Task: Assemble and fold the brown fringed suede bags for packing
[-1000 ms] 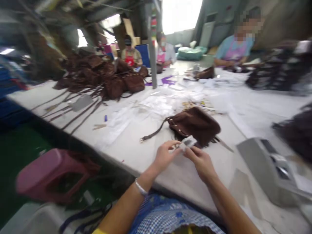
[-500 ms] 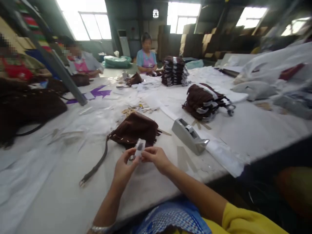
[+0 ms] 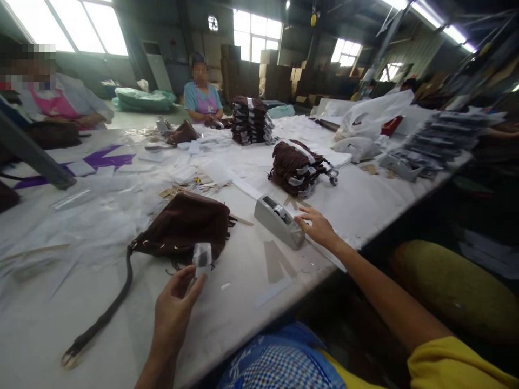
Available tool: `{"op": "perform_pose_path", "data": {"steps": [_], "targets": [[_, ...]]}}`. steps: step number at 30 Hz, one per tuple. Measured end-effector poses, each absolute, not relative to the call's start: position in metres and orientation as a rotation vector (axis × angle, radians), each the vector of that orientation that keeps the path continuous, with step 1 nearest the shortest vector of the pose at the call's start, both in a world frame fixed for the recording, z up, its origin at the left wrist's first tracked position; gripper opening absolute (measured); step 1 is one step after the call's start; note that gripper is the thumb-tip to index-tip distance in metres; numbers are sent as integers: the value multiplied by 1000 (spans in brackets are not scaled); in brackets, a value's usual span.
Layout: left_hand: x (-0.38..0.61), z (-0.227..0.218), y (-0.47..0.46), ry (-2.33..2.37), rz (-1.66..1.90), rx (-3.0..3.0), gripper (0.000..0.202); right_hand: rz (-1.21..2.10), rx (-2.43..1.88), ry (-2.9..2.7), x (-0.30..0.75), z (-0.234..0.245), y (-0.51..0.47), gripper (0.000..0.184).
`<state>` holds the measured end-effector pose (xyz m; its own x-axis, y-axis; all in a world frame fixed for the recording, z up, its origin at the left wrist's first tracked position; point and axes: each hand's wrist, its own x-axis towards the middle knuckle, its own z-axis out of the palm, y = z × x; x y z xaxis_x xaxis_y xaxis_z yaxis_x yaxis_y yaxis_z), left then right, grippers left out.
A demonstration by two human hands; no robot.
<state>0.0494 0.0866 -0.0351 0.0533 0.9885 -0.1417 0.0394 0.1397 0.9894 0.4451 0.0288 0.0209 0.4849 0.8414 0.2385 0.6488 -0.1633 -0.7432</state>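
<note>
My left hand [image 3: 178, 300] pinches a small wrapped piece [image 3: 202, 259], whitish and translucent with a dark patch inside, between thumb and fingers. Just behind it a dark brown drawstring bag [image 3: 188, 221] lies on its side, with gold-coloured eyelets and fringe at one end. Its dark strap [image 3: 117, 305] trails down to the left. My right hand [image 3: 320, 229] is at the front end of a grey tape dispenser [image 3: 273, 219], its fingers stretched out and slightly apart. Whether the fingertips touch the tape is not clear.
A pile of fringed brown bags [image 3: 298, 167] lies beyond the dispenser, and a taller stack [image 3: 249, 121] stands behind. Clear plastic sheets [image 3: 105, 216] cover the table's left side. A slanted metal post [image 3: 36, 146] stands at left. Co-workers [image 3: 203, 97] sit across the table.
My right hand has let go of the small wrapped piece and moved right to the tape dispenser. My left hand still holds the piece. The view has turned right.
</note>
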Motion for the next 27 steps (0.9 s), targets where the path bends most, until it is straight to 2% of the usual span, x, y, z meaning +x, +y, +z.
{"op": "perform_pose_path", "data": {"steps": [2, 6, 14, 19, 23, 27], "targets": [[50, -35, 87, 1257, 1055, 1127, 56, 505, -1888, -1195, 452, 20, 29, 23], [50, -36, 85, 1270, 1048, 1109, 57, 669, -1809, -1103, 452, 19, 32, 35], [48, -38, 83, 1287, 1040, 1122, 57, 749, -1673, -913, 447, 38, 12, 34], [48, -40, 84, 1290, 1050, 1116, 59, 776, -1678, -846, 447, 52, -8, 44], [48, -40, 83, 1317, 1044, 1100, 57, 991, -1702, -750, 452, 41, -21, 48], [46, -39, 83, 1317, 1039, 1118, 55, 961, -1772, -686, 451, 18, -27, 43]]}}
